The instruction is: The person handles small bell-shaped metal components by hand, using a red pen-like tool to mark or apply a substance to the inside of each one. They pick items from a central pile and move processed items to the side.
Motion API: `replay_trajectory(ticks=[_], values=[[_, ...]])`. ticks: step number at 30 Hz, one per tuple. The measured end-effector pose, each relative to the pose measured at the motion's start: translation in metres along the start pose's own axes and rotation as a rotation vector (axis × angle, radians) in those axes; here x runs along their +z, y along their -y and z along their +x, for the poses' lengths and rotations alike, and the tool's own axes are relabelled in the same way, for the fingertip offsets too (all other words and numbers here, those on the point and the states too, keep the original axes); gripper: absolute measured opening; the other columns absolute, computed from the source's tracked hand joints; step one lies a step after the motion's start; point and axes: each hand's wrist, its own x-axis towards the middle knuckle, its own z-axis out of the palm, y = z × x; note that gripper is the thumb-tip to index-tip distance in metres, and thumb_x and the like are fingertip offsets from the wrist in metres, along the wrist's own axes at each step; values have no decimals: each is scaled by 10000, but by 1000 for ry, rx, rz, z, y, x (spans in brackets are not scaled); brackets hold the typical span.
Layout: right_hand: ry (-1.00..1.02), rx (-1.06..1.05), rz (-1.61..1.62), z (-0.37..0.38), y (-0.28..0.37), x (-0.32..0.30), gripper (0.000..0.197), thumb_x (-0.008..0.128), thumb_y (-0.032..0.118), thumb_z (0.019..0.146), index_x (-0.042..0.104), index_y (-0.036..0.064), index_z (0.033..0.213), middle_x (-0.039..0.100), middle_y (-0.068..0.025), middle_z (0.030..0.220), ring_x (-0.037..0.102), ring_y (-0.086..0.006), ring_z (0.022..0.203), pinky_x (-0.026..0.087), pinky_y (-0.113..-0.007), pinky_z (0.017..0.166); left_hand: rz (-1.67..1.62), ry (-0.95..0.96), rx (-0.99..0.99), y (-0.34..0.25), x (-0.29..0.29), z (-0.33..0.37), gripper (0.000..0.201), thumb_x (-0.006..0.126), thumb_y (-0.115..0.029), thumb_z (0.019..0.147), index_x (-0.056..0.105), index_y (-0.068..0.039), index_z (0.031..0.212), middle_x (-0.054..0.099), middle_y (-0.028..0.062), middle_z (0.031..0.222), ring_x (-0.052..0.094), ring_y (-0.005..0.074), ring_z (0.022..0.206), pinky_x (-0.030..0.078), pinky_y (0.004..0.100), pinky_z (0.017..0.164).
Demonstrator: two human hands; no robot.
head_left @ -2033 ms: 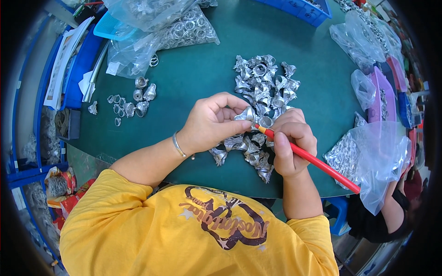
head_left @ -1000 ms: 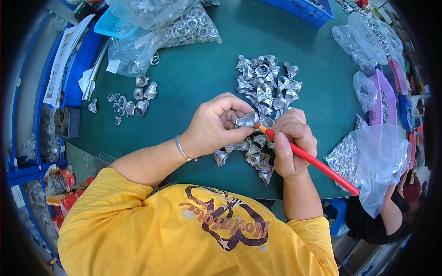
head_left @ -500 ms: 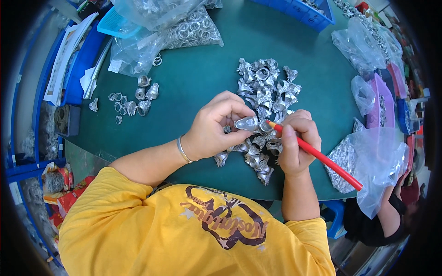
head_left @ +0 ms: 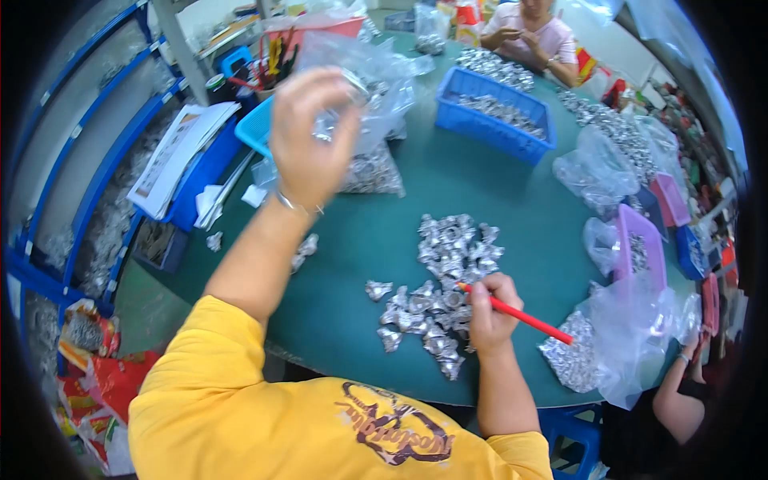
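My left hand (head_left: 312, 136) is raised over the plastic bags at the far left, smeared by motion. Its fingers are closed around a shiny silver ring (head_left: 354, 82), which is blurred at the fingertips. My right hand (head_left: 494, 312) grips a red pencil (head_left: 532, 320), the tip pointing left over the pile. Beneath it lies a heap of chunky silver metal rings (head_left: 460, 244) on the green table (head_left: 336, 304). A few more rings (head_left: 304, 252) show beside my left forearm, which hides others.
A bag of rings (head_left: 374, 172) and a turquoise basket (head_left: 254, 128) stand far left. A blue bin (head_left: 496, 120) of metal pieces sits at the back, near another person (head_left: 532, 36). Purple trays (head_left: 640, 248) and plastic bags line the right edge, where another person's arm (head_left: 680, 400) shows.
My left hand has swung up and away to the far left from the heap, carrying the ring. The right hand stays by the heap with the pencil. The view has tilted up, showing more table.
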Motion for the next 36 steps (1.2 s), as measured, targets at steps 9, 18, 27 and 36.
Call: replay_trajectory(ticks=[9, 18, 27, 36], values=[[-33, -34, -24, 3, 5, -5, 48, 611, 17, 756, 573, 31, 731, 566, -97, 655, 513, -247, 597, 398, -356, 569, -483, 1225, -391, -40, -19, -34, 400, 795, -271, 669, 598, -40, 929, 573, 118, 890, 584, 283, 814, 487, 361, 739], [35, -36, 29, 6, 10, 9, 39, 612, 34, 778, 588, 20, 751, 596, -94, 666, 558, -242, 586, 419, -347, 571, -600, 1346, -600, -82, -39, -111, 407, 754, -70, 712, 557, -87, 1067, 555, 73, 859, 599, 204, 717, 498, 303, 626], [238, -214, 148, 9, 10, 9, 225, 677, -17, 751, 621, 26, 965, 667, -112, 916, 625, -261, 822, 474, -354, 731, -1127, 845, -1449, -136, -23, -123, 413, 649, 35, 809, 456, -21, 1170, 583, 38, 944, 576, 80, 799, 488, 216, 672], [195, 92, 152, -2, 8, 15, 158, 702, -26, 742, 591, 29, 840, 601, -64, 754, 569, -127, 655, 456, -251, 580, -874, 801, -969, -136, -28, -123, 465, 760, -10, 679, 534, -49, 1083, 542, 64, 1021, 572, 99, 713, 496, 228, 594]])
